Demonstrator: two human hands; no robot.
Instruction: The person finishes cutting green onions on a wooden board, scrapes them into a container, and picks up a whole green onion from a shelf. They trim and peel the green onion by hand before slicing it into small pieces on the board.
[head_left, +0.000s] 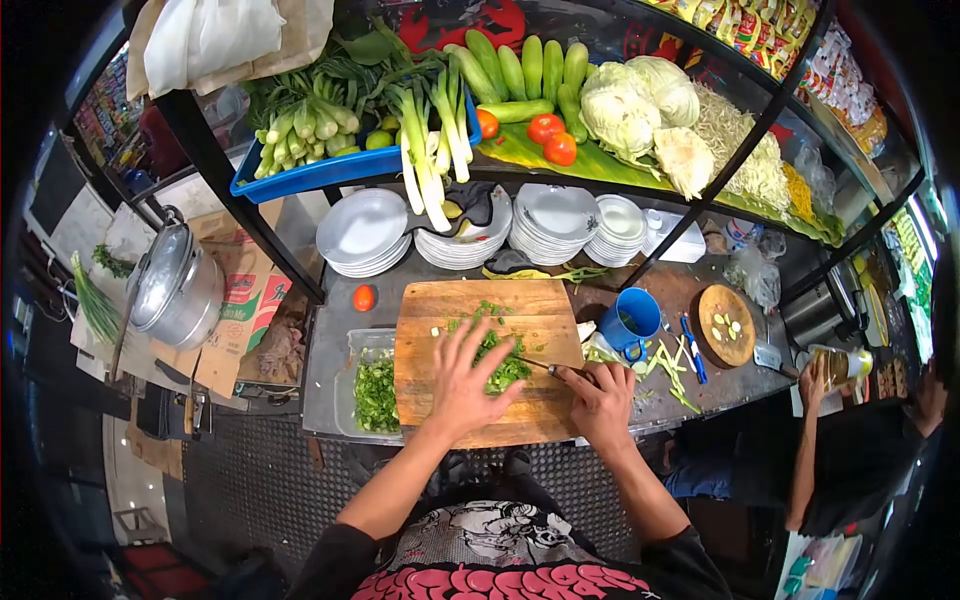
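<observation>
On the wooden cutting board [425,305] lies a heap of chopped green leaves [509,373], with smaller bits scattered toward the far edge. My left hand [468,383] is spread flat over the heap, fingers apart, hiding part of it. At the board's right edge my right hand [603,402] grips the handle of a knife [537,363]. Its blade points left into the greens, and the tip is hard to make out. Left of the board stands a clear plastic container [352,343] filled with more chopped greens [376,390].
A tomato [364,297] and stacked plates [362,230] sit behind the board. To the right are a blue mug [632,318], cut green stalks [672,372] and a round chopping block [712,305]. A vegetable shelf hangs above. At right, another person's hand [812,385] holds a bottle [842,364].
</observation>
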